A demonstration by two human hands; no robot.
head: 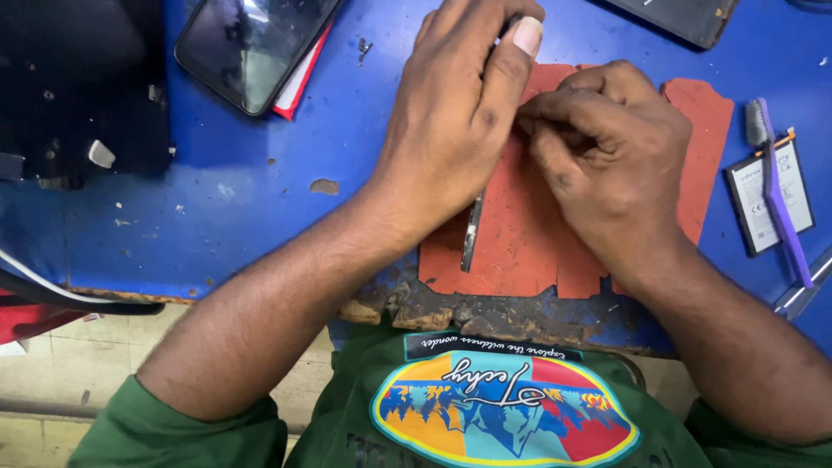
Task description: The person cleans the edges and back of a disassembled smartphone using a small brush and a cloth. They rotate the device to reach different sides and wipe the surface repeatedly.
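A thin dark flat device part [472,232], seen edge-on as a narrow metallic-edged strip, stood on its long side over a worn orange-red rubber mat [520,234] near the front edge of the bench. Most of the part was hidden under the left hand [455,121], which closed over its upper end with the fingers [520,43] curled and pressed together, thumbnail up. The right hand [611,147] met it from the other side, its fingers bunched tight at the part's upper edge; what exactly they pinched could not be told.

The mat lay on a scuffed blue bench [260,199] whose front edge was chipped and crumbling. To the right lay a small flat grey battery pack [756,201] with a purple-handled brush [780,195] across it. At upper left a dark glossy smartphone [251,48] rested on a red-and-white booklet [299,82], beside a black tray [78,87]. Another dark slab [685,17] lay at the top edge.
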